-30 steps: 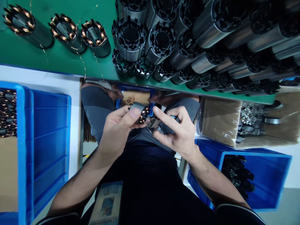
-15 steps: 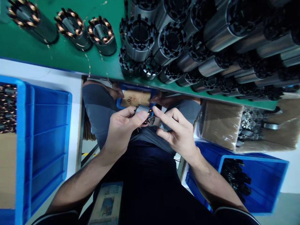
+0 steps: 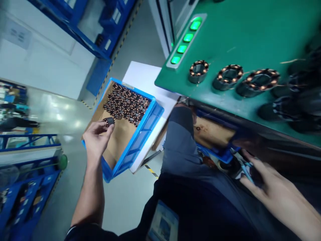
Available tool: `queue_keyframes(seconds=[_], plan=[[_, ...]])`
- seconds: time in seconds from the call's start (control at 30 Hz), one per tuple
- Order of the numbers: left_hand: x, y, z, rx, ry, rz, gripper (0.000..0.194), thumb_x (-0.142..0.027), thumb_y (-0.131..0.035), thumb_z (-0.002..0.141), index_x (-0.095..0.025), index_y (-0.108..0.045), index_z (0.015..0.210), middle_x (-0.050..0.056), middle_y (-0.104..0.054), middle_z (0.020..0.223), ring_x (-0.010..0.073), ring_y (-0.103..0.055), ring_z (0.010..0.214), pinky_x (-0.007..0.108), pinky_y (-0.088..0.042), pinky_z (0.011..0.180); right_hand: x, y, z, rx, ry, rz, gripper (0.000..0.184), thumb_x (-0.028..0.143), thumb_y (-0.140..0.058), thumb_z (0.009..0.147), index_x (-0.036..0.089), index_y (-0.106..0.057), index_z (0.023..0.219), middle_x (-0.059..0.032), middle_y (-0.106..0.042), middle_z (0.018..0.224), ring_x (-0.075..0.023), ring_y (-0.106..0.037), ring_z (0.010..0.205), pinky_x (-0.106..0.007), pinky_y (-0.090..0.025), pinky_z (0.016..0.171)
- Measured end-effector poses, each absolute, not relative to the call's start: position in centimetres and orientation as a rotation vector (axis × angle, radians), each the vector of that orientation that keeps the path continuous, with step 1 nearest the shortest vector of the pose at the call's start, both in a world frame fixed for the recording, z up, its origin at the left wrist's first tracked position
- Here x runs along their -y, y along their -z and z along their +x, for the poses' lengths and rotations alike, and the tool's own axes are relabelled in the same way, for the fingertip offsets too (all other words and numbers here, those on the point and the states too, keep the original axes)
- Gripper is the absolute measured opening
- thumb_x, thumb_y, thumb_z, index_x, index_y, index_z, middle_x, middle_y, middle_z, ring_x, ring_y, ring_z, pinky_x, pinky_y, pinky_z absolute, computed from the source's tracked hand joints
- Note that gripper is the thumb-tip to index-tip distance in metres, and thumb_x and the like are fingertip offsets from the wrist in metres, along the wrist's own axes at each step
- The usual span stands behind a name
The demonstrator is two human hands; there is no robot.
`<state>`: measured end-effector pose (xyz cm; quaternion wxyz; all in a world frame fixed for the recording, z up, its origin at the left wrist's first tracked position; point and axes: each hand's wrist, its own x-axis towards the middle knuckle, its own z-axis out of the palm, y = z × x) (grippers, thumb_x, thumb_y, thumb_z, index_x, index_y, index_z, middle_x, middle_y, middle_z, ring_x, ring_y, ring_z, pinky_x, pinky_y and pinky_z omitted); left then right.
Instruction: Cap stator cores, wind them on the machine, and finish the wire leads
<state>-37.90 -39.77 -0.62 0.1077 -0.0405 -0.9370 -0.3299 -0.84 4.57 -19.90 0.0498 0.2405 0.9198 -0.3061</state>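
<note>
Left hand (image 3: 97,138): fingers clamped on stator (image 3: 109,121), held over blue crate (image 3: 136,134). Right hand (image 3: 272,185): fingers closed around blue-handled tool (image 3: 247,173).

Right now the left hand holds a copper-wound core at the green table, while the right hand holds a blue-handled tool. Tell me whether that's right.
Not quite: the place is wrong. The head view shows the left hand holding the copper-wound core at the blue bin, while the right hand holds a blue-handled tool.

Factory workshop: green workbench (image 3: 240,31), lit buttons (image 3: 188,37), blue crate (image 3: 132,138) of copper-wound cores (image 3: 125,103), blue racks (image 3: 48,180), striped floor tape (image 3: 151,171).
</note>
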Motion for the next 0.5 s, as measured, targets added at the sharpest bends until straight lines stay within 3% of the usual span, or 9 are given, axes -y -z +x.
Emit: queue_keyframes(seconds=[0.17,0.37,0.5], plan=[[41.4,2.9,-39.6,2.915,0.809,-0.111,0.026,-0.042,-0.094,0.073,-0.021,-0.088,0.087,0.007,-0.085,0.094,0.0209,-0.077,0.077,0.035,-0.068,0.08,-5.1,19.4,-2.3,-2.641,1.156,0.624,0.078,0.066,-0.065,0.107,0.028,-0.073,0.175,-0.0223,-0.093,0.128,-0.0494,-0.095,0.102,-0.059,-0.082,0.077],[39.0,6.6,-41.0,2.926,0.771,-0.035,0.024,-0.037,-0.089,0.083,-0.02,-0.078,0.096,0.006,-0.079,0.101,0.0181,-0.078,0.077,0.032,-0.067,0.078,-6.0,20.8,-0.3,-2.585,1.214,0.596,0.074,0.062,-0.074,0.108,0.043,-0.071,0.18,-0.0219,-0.091,0.14,-0.0484,-0.095,0.113,-0.058,-0.081,0.076],[38.8,5.5,-40.8,2.937,0.778,-0.044,0.035,-0.035,-0.091,0.083,-0.022,-0.071,0.108,0.003,-0.078,0.106,0.0187,-0.079,0.076,0.032,-0.064,0.073,-5.1,21.2,1.6,-2.67,1.137,0.589,0.076,0.064,-0.074,0.107,0.033,-0.076,0.176,-0.0205,-0.092,0.141,-0.0451,-0.096,0.114,-0.054,-0.083,0.079]])
